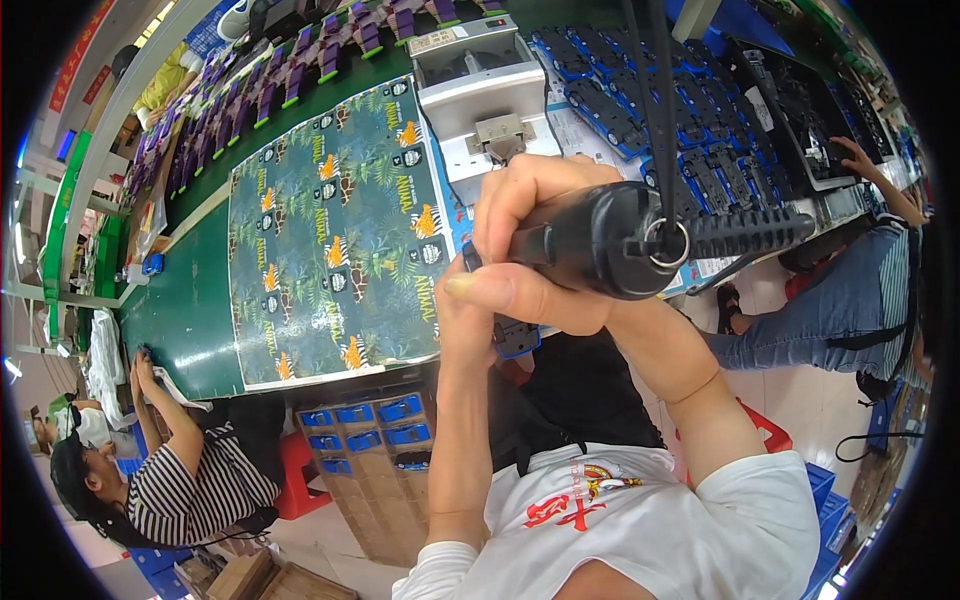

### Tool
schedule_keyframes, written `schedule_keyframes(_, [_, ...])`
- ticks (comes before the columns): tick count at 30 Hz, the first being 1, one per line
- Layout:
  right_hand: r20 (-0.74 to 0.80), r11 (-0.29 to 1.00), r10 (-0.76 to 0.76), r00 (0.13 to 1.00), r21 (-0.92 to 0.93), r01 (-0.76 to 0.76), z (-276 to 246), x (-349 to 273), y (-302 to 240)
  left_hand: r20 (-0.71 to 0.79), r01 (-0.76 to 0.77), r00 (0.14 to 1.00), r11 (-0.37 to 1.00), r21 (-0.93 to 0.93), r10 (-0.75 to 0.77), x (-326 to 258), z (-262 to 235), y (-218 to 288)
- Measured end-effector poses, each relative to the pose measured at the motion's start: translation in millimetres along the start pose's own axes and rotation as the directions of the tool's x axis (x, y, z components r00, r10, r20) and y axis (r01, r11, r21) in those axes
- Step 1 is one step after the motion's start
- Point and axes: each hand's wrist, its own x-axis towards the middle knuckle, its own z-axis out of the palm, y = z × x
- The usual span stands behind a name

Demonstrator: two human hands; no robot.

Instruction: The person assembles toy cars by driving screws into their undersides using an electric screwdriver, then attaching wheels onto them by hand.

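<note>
In front of me, my right hand [530, 190] is wrapped around a black electric screwdriver [590, 245], which hangs by a ring from a black cord and has a coiled cable at its rear. Its tip is hidden behind my hand. Beneath it, my left hand [465, 325] holds a blue and black toy car chassis [517, 338]. Only a corner of that chassis shows, and my left fingers are mostly covered by the right hand. Just beyond my hands stands a silver screw feeder [485, 95].
An animal-print sheet [335, 230] covers much of the green worktable [180, 300]. Many blue-black chassis [700, 120] lie right, beside a black tray [800, 130]. Purple-green parts [330, 60] line the back. Below is a cardboard box [375, 505] with blue pieces. Co-workers sit on both sides.
</note>
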Motion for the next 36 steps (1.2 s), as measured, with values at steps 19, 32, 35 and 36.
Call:
schedule_keyframes(19, [-0.136,0.987,0.044,0.99,0.16,-0.022,4.4,3.2,-2.0,0.012,0.015,1.0,0.98,-0.197,-0.013,2.1,-1.3,-0.3])
schedule_keyframes(32, [-0.231,0.994,-0.098,0.968,-0.066,0.085,-26.8,56.5,17.2,0.047,0.09,0.996,0.937,-0.339,-0.079,12.2,-23.4,3.4])
schedule_keyframes(35, [-0.224,0.982,-0.138,0.965,-0.155,0.105,-24.0,56.5,29.1,0.075,0.109,0.994,0.896,-0.431,-0.085,17.2,-34.6,-1.4])
schedule_keyframes(36, [-0.221,0.975,-0.151,0.963,-0.193,0.108,-21.8,56.6,30.4,0.059,0.102,0.995,0.885,-0.455,-0.084,16.1,-36.4,-2.3])
